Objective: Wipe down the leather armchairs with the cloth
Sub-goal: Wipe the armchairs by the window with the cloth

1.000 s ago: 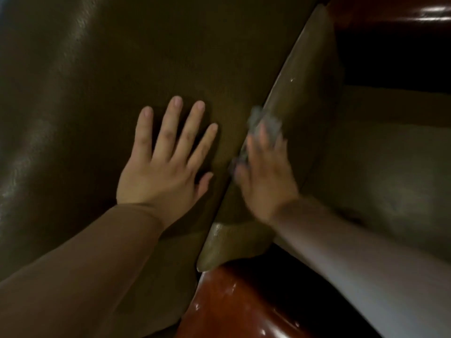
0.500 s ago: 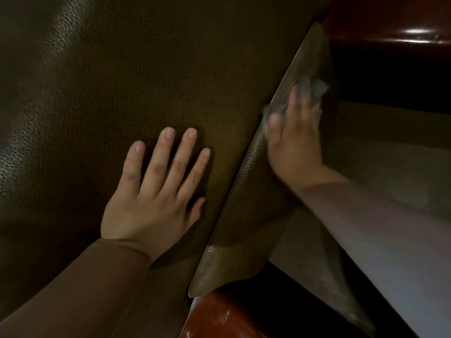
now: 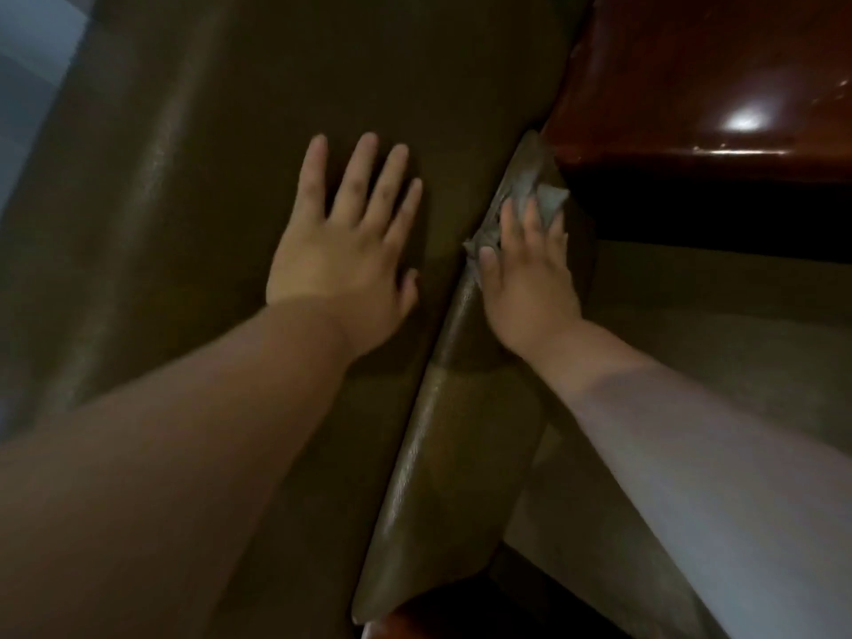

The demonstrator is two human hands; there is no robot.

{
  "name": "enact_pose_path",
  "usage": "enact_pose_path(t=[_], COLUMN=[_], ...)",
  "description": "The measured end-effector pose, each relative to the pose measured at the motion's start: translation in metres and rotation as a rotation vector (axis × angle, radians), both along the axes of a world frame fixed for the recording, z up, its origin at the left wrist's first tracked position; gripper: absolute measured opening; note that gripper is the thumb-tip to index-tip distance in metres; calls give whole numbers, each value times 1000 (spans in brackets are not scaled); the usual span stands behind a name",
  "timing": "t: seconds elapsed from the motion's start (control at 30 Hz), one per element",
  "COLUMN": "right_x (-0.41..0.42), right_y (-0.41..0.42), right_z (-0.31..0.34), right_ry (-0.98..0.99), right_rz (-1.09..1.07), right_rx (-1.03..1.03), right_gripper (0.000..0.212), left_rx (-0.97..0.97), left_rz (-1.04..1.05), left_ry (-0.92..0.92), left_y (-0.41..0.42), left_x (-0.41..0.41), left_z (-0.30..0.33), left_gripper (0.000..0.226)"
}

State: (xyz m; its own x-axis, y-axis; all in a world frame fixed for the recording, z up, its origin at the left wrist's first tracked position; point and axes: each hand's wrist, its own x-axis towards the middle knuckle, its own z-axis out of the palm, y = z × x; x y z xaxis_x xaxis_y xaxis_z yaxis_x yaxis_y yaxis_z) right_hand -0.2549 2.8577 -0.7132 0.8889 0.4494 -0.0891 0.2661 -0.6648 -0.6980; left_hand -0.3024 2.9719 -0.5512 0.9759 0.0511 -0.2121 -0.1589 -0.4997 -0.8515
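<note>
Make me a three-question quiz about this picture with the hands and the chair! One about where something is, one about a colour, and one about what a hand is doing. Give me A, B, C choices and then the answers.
1. Where is the cloth?
A. Under the right hand, on the narrow side panel
B. Under the left hand
C. On the wooden armrest

2. What colour is the cloth?
A. Bright red
B. Grey
C. Yellow

3. What is the left hand doing?
A. Making a fist
B. Pinching the cloth
C. Lying flat with fingers spread on the big leather cushion

Answers: 1 A, the cloth pokes out past the right hand's fingertips. 2 B, it looks pale grey against the brown leather. 3 C, all fingers are straight and apart on the leather.
</note>
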Motion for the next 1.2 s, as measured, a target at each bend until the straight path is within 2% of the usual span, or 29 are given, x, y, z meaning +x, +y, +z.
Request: enact_pose_path(t=[0.07, 0.13, 0.2, 0.23, 0.3, 0.37, 0.43, 0.5, 0.57, 0.63, 0.7, 0.77, 0.83, 0.9, 0.97, 1.03, 1.1, 1.13, 1.2], right_x=[-23, -69, -77, -57, -2, 59, 79, 48, -3, -8, 37, 98, 121, 85, 4, -57, -39, -15, 47], right_y=[-6, -16, -23, -22, -11, 0, 7, 7, -4, -17, -11, 1, 10, 7, -3, -17, -24, -19, -8], right_z=[-10, -21, -28, -29, -25, -13, -6, -6, -8, -19, -23, -17, -16, -22, -26, -30, -44, -52, -61], right_ry=[-178, -325, -297, -286, -276, -112, 38, -11, -51, -85, -147, 33, 121, 100, 112, 269, 332, 308, 314], right_rz=[68, 249, 383, 380, 231, 17, -118, -78, 98, 225, 133, -67, -184, -198, -136, -70, -44, -104, -366], right_rx=[22, 58, 33, 33, 45, 57, 105, 152, 182, 164, 181, 181, 229, 257, 317, 331, 267, 278, 354], right_gripper=[62, 61, 63, 64, 67, 67, 63, 62, 67, 70, 65, 62, 60, 61, 66, 72, 67, 64, 64], left_rx=[71, 56, 5, -9, -37, -46, -76, -130, -154, -162, -160, -141, -157, -199, -241, -267, -288, -300, -318], left_rz=[15, -20, -26, -31, -50, -74, -105, -133, -150, -171, -189, -204, -225, -233, -237, -241, -273, -288, -300], left_ry=[5, -12, -23, -26, -36, -50, -57, -67, -69, -61, -56, -40, -31, -24, -10, 11, 23, 32, 43], left_y=[12, 14, 17, 19, 20, 25, 30, 33, 35, 36, 38, 40, 41, 41, 39, 38, 38, 39, 40], left_x=[1, -3, -3, -3, -5, -6, -4, -4, -4, -3, -3, -4, -5, -5, -4, -4, -3, -3, -3], left_z=[-12, -20, -21, -21, -23, -27, -29, -29, -30, -32, -34, -37, -38, -38, -38, -41, -44, -45, -49], left_gripper=[85, 86, 87, 87, 87, 88, 85, 82, 84, 86, 86, 85, 84, 84, 85, 84, 81, 80, 82])
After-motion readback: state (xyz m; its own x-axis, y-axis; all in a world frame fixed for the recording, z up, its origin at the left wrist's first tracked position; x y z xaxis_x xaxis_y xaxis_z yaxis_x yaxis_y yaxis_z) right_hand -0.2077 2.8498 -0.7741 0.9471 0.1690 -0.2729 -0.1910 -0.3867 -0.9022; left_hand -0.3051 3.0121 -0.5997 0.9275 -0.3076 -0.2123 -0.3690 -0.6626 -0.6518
